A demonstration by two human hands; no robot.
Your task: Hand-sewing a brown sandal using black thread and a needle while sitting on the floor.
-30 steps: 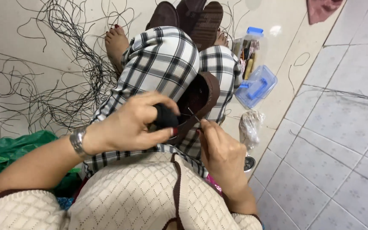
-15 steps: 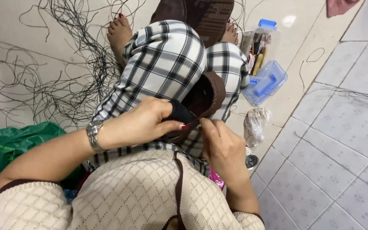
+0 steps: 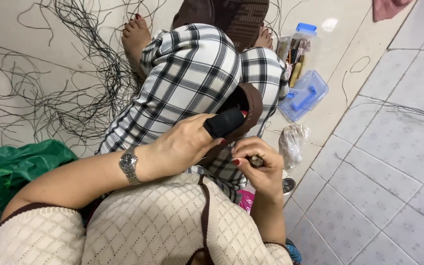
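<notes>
One brown leather shoe upper [image 3: 249, 105] is held at frame centre by the left hand [image 3: 182, 147]; one small tool [image 3: 257, 160] is pinched by the right hand [image 3: 258, 164]. Many black cords [image 3: 69, 93] are scattered on the pale floor [image 3: 384, 162], upper left.

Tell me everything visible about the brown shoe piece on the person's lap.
The brown shoe piece looks like smooth leather or imitation, curved into an open loop with a dark inside. It rests on the checked trouser knee. The left hand, one finger in a black cover, presses against it; the right hand pinches a small tool just below.
</notes>
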